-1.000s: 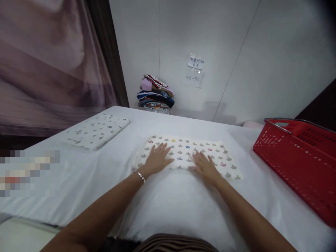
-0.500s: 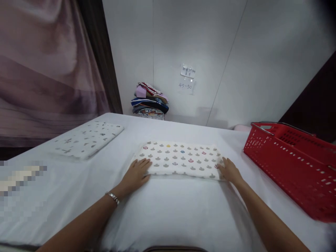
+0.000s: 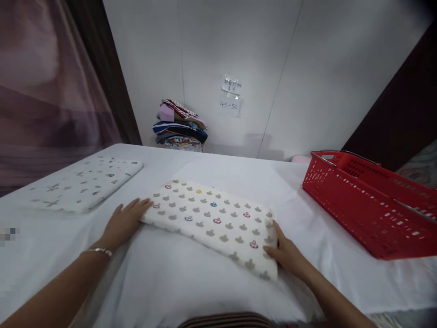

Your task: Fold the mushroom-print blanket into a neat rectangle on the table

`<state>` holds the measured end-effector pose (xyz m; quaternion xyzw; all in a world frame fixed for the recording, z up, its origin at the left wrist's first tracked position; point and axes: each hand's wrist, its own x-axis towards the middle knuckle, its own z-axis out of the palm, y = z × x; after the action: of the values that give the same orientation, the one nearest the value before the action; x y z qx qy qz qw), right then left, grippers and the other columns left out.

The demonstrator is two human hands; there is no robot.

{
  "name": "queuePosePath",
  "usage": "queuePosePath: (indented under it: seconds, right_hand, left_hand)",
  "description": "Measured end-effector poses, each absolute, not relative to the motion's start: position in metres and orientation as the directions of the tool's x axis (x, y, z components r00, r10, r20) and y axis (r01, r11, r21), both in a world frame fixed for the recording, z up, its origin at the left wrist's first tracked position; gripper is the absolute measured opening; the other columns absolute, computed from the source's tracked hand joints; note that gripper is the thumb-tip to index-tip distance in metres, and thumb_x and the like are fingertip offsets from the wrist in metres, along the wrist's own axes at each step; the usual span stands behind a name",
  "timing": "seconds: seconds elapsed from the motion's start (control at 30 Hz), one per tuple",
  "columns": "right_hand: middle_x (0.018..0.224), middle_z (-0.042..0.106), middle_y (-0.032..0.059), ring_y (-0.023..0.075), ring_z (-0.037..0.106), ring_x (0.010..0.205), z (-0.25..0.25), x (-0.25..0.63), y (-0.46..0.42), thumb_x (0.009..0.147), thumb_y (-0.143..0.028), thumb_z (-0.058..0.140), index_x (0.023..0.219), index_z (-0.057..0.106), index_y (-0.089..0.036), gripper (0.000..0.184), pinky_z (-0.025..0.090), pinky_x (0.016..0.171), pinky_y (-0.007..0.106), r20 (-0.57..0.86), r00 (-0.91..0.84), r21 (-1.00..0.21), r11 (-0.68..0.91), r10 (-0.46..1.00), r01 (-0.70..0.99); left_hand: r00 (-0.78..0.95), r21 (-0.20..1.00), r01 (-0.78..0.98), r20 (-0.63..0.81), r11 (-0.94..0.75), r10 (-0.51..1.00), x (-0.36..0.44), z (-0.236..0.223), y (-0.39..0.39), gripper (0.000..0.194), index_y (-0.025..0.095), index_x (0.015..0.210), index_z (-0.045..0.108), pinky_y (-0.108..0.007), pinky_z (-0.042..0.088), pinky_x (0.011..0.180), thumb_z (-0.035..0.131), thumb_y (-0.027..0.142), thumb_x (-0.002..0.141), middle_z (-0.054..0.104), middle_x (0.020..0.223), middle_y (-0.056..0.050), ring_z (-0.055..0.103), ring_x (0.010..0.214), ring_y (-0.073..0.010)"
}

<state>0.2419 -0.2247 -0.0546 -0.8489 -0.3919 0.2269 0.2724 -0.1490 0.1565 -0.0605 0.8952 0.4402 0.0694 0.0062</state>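
A folded white cloth (image 3: 211, 223) printed with small grey and coloured shapes lies on the white-covered table (image 3: 211, 282), turned at a slant. My left hand (image 3: 124, 222), with a bracelet at the wrist, rests flat against the cloth's left end with its fingers stretched out. At the cloth's right near corner is my right hand (image 3: 286, 253); its fingers are tucked against the edge and partly under it, so I cannot see whether they grip it.
A second folded white patterned cloth (image 3: 85, 183) lies at the table's left. A red plastic basket (image 3: 368, 205) stands at the right. A pile of folded clothes (image 3: 180, 125) sits against the back wall, below a paper note (image 3: 231, 95).
Both hands slid from the top of the cloth out to its ends. The cloth has since turned and now lies slanted, its right end nearer me.
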Motion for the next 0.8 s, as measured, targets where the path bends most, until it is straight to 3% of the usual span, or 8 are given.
queuePosePath:
  seconds: [0.1, 0.2, 0.33, 0.4, 0.47, 0.57, 0.7, 0.8]
  right_hand:
    - [0.105, 0.067, 0.0067, 0.0245, 0.064, 0.087, -0.042, 0.224, -0.241, 0.080, -0.049, 0.053, 0.148, 0.005, -0.022, 0.088, 0.047, 0.077, 0.033, -0.237, 0.585, -0.584, -0.595, 0.775, 0.552]
    - [0.111, 0.064, 0.0110, 0.0268, 0.062, 0.095, -0.039, 0.245, -0.234, 0.082, -0.051, 0.048, 0.146, 0.023, -0.018, 0.075, 0.045, 0.083, 0.037, -0.128, 0.650, -0.474, -0.622, 0.749, 0.623]
    - [0.132, 0.051, 0.0087, 0.0252, 0.047, 0.121, -0.047, 0.284, -0.197, 0.085, -0.046, 0.045, 0.135, 0.043, -0.020, 0.057, 0.038, 0.099, 0.038, 0.044, 0.567, -0.482, -0.480, 0.822, 0.733]
    - [0.134, 0.049, 0.0089, 0.0242, 0.045, 0.122, -0.046, 0.294, -0.175, 0.084, -0.044, 0.047, 0.132, 0.047, -0.018, 0.054, 0.036, 0.101, 0.037, 0.015, 0.527, -0.490, -0.453, 0.850, 0.745]
    - [0.131, 0.052, 0.0105, 0.0249, 0.049, 0.119, -0.038, 0.297, -0.153, 0.082, -0.044, 0.052, 0.132, 0.048, -0.016, 0.057, 0.037, 0.100, 0.036, -0.063, 0.479, -0.471, -0.449, 0.876, 0.759]
    - [0.120, 0.060, 0.0102, 0.0259, 0.058, 0.106, -0.023, 0.297, -0.125, 0.074, -0.041, 0.061, 0.129, 0.052, -0.017, 0.060, 0.043, 0.092, 0.034, -0.176, 0.398, -0.430, -0.434, 0.900, 0.792]
    - [0.102, 0.067, 0.0083, 0.0248, 0.063, 0.091, -0.010, 0.296, -0.105, 0.066, -0.032, 0.066, 0.110, 0.063, -0.018, 0.046, 0.048, 0.079, 0.033, -0.305, 0.333, -0.410, -0.438, 0.892, 0.800]
    - [0.089, 0.069, 0.0053, 0.0230, 0.063, 0.083, -0.004, 0.293, -0.104, 0.063, -0.028, 0.065, 0.088, 0.066, -0.018, 0.028, 0.049, 0.069, 0.030, -0.358, 0.303, -0.486, -0.453, 0.883, 0.748]
  left_hand:
    - [0.581, 0.076, 0.810, 0.035, -0.582, 0.813, -0.147, -0.041, 0.166, 0.059, 0.030, 0.133, 0.042, -0.045, 0.020, 0.110, 0.039, 0.012, 0.077, 0.036, 0.145, 0.008, 0.023, 0.137, -0.0206]
    - [0.577, 0.246, 0.794, -0.019, -0.555, 0.817, -0.141, -0.034, 0.179, 0.059, 0.021, 0.127, 0.051, -0.035, 0.028, 0.109, 0.048, 0.014, 0.068, 0.043, 0.141, 0.002, 0.029, 0.135, -0.0228]
    - [0.317, 0.580, 0.778, -0.032, -0.241, 0.948, -0.143, -0.026, 0.181, 0.062, 0.022, 0.127, 0.050, -0.033, 0.039, 0.102, 0.050, 0.012, 0.066, 0.051, 0.135, 0.001, 0.047, 0.122, -0.0237]
    - [0.159, 0.677, 0.733, -0.066, -0.073, 0.985, -0.144, -0.016, 0.174, 0.056, 0.021, 0.128, 0.049, -0.034, 0.045, 0.094, 0.047, 0.015, 0.072, 0.053, 0.132, 0.001, 0.051, 0.117, -0.0235]
    - [0.084, 0.707, 0.708, -0.069, -0.011, 0.994, -0.140, -0.004, 0.165, 0.046, 0.019, 0.125, 0.050, -0.035, 0.047, 0.091, 0.042, 0.024, 0.079, 0.055, 0.130, -0.001, 0.052, 0.116, -0.0244]
    - [0.096, 0.604, 0.796, -0.077, -0.030, 0.992, -0.126, 0.013, 0.160, 0.051, 0.012, 0.119, 0.055, -0.040, 0.042, 0.097, 0.048, 0.042, 0.079, 0.054, 0.131, -0.011, 0.048, 0.120, -0.0305]
    - [0.143, 0.288, 0.953, -0.161, -0.092, 0.977, -0.103, 0.016, 0.176, 0.072, 0.006, 0.121, 0.054, -0.046, 0.041, 0.095, 0.056, 0.054, 0.067, 0.053, 0.129, -0.020, 0.050, 0.116, -0.0377]
    - [0.225, 0.232, 0.954, -0.137, -0.190, 0.965, -0.095, 0.008, 0.194, 0.069, 0.009, 0.114, 0.059, -0.042, 0.048, 0.083, 0.057, 0.055, 0.063, 0.061, 0.116, -0.019, 0.058, 0.105, -0.0360]
